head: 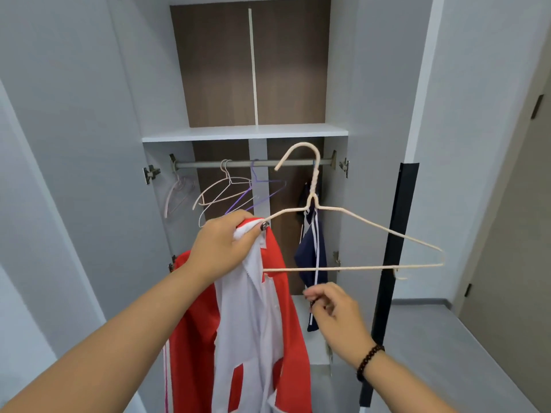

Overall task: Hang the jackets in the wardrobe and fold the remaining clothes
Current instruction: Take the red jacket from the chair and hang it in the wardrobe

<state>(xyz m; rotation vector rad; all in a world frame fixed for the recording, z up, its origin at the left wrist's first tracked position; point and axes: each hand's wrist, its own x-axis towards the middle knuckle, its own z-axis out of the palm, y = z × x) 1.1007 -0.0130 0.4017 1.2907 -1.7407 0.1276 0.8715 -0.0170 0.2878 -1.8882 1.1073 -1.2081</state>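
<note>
Red-white cloth jacket [277, 308]; rough wrapped hanger [351, 234].

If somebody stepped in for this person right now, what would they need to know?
Left hand grips the red-and-white jacket and one end of the cream hanger.
Right hand pinches something thin below the hanger; what, I cannot tell.
Done: a navy jacket hangs in the wardrobe.
Left: seat the red jacket on the hanger, hook it on the rail beside the spare hangers, then fold the rest, out of view.
</note>
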